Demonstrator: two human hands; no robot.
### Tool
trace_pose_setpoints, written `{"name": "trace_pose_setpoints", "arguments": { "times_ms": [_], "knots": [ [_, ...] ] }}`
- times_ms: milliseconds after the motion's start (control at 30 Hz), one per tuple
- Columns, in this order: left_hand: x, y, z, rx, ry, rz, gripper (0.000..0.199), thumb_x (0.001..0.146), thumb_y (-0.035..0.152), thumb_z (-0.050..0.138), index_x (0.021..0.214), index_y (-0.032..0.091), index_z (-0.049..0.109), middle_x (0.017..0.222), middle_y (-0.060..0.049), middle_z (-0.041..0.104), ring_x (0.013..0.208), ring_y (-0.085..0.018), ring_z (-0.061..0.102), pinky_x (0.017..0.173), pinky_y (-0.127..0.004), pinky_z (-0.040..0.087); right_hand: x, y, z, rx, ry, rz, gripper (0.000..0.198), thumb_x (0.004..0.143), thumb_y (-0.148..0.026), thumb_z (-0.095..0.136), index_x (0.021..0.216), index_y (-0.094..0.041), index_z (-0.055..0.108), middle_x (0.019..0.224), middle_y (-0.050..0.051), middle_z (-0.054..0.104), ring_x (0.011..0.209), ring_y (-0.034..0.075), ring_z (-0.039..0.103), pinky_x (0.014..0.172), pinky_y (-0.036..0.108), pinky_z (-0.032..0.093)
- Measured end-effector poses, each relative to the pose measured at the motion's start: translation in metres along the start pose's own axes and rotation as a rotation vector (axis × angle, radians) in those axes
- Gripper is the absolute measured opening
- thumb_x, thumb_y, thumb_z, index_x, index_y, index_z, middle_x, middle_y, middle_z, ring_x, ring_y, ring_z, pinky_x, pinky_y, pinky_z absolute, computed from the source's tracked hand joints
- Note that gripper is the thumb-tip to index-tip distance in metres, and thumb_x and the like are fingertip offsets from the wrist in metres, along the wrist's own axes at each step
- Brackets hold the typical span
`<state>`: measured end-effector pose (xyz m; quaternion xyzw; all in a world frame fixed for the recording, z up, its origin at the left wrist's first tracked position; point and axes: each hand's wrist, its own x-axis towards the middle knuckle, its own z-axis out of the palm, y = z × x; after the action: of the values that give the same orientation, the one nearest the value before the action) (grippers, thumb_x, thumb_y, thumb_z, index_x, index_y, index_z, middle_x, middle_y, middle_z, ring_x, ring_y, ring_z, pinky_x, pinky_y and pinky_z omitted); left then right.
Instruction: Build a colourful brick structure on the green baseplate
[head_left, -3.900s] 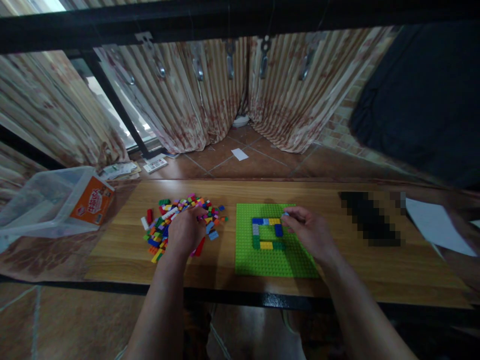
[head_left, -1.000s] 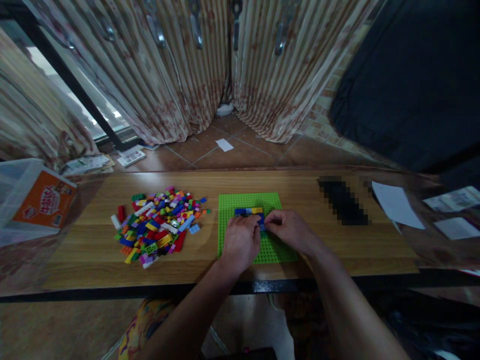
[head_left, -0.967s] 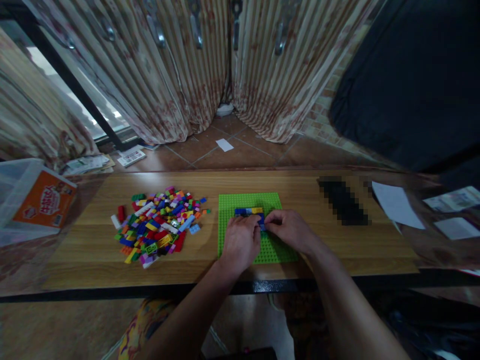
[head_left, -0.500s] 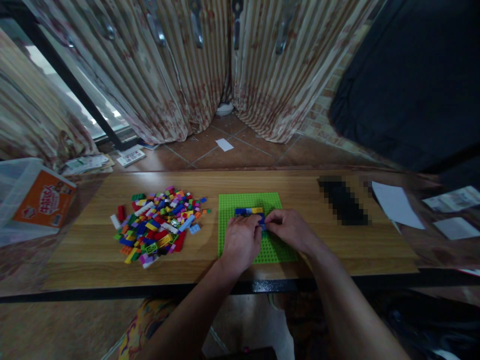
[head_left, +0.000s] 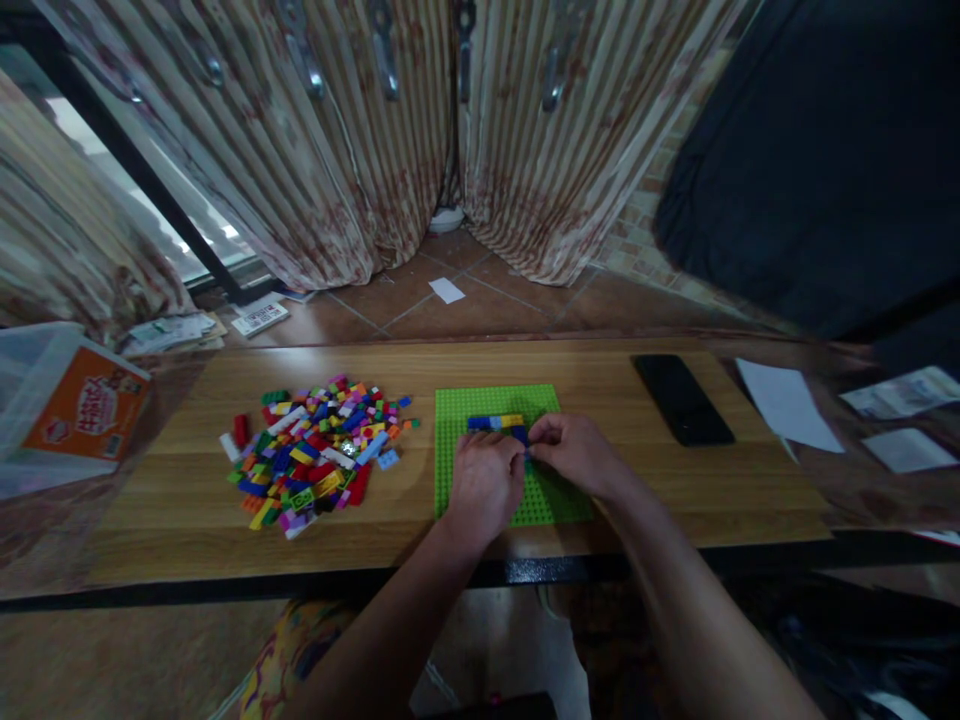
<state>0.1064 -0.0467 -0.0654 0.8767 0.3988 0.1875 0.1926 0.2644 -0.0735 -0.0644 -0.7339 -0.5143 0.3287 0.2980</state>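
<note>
While a clear plastic tub (head_left: 30,400) with an orange label lies at the far left edge of the frame, its contents cannot be made out. Right of it, a loose pile of coloured building bricks (head_left: 319,450) sits on the wooden table (head_left: 187,540). At centre frame lies the green baseplate (head_left: 487,400), carrying a blue-and-yellow brick row (head_left: 496,422). Over its middle, the left hand (head_left: 484,485) is curled, fingertips meeting the right hand (head_left: 574,455), which pinches a small blue brick (head_left: 527,456). Further right lie a black phone (head_left: 682,400) and white papers (head_left: 784,405).
</note>
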Motion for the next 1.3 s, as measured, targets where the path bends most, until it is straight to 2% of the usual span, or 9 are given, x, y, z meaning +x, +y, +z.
{"name": "trace_pose_setpoints", "arguments": {
  "times_ms": [200,400,600,767,867,1033,1167,1300],
  "knots": [
    [0.002,0.002,0.002,0.027,-0.003,0.006,0.021,0.088,0.017,0.051,0.073,0.019,0.067,0.080,-0.005,0.069,0.082,-0.021,0.061,0.081,-0.038,0.043,0.001,-0.002,0.001,0.002,0.015,0.035,0.017,0.063,-0.012,0.064,0.078,-0.018,0.062,0.064,0.000,0.066,0.058,0.014,0.060,0.057,0.026,0.044],
    [0.003,0.000,0.002,0.033,0.013,0.012,0.020,0.087,0.016,0.052,0.075,0.019,0.068,0.079,-0.005,0.070,0.081,-0.020,0.061,0.081,-0.037,0.043,0.000,-0.009,-0.001,-0.014,-0.017,0.062,0.026,0.065,-0.010,0.063,0.089,-0.018,0.062,0.065,0.000,0.069,0.061,0.016,0.063,0.060,0.027,0.045],
    [0.002,-0.002,0.000,-0.012,0.017,0.041,0.020,0.087,0.016,0.052,0.075,0.020,0.068,0.079,-0.004,0.070,0.080,-0.020,0.062,0.082,-0.038,0.044,-0.001,-0.006,-0.003,0.033,-0.060,0.059,0.018,0.067,-0.013,0.064,0.085,-0.017,0.063,0.064,0.001,0.069,0.059,0.015,0.063,0.058,0.027,0.046],
    [0.002,-0.007,-0.008,-0.172,0.097,0.037,0.019,0.088,0.015,0.051,0.085,0.020,0.069,0.085,-0.004,0.071,0.085,-0.018,0.063,0.083,-0.034,0.047,-0.002,-0.004,-0.001,0.187,-0.024,0.105,0.007,0.080,-0.014,0.054,0.082,-0.017,0.059,0.062,0.002,0.068,0.052,0.013,0.062,0.056,0.026,0.048],
    [0.005,-0.014,-0.020,-0.275,0.178,-0.014,0.017,0.087,0.014,0.053,0.090,0.019,0.069,0.088,-0.004,0.072,0.086,-0.017,0.065,0.081,-0.030,0.050,-0.001,-0.004,0.000,0.126,0.042,0.070,0.007,0.083,-0.021,0.054,0.085,-0.017,0.061,0.064,0.002,0.068,0.052,0.013,0.061,0.056,0.026,0.048],
    [0.009,-0.028,-0.033,-0.298,0.265,-0.179,0.017,0.084,0.013,0.054,0.092,0.019,0.068,0.091,-0.005,0.072,0.086,-0.017,0.066,0.082,-0.031,0.051,0.000,-0.004,0.000,0.002,0.098,0.003,0.017,0.080,-0.034,0.062,0.085,-0.018,0.063,0.070,0.003,0.069,0.062,0.016,0.064,0.061,0.028,0.047],
    [0.009,-0.032,-0.034,-0.280,0.227,-0.295,0.019,0.083,0.013,0.054,0.097,0.017,0.067,0.096,-0.006,0.072,0.086,-0.018,0.067,0.080,-0.030,0.053,-0.003,-0.007,0.005,-0.090,0.062,0.019,0.020,0.074,-0.034,0.069,0.085,-0.018,0.065,0.069,0.002,0.068,0.063,0.016,0.062,0.061,0.029,0.044],
    [0.008,-0.030,-0.033,-0.238,0.158,-0.341,0.023,0.083,0.014,0.055,0.103,0.016,0.066,0.098,-0.008,0.071,0.086,-0.018,0.067,0.083,-0.031,0.052,-0.003,-0.009,0.009,-0.146,0.073,0.044,0.015,0.071,-0.030,0.070,0.078,-0.019,0.065,0.067,0.001,0.067,0.062,0.015,0.061,0.061,0.029,0.042]
  ]
}}
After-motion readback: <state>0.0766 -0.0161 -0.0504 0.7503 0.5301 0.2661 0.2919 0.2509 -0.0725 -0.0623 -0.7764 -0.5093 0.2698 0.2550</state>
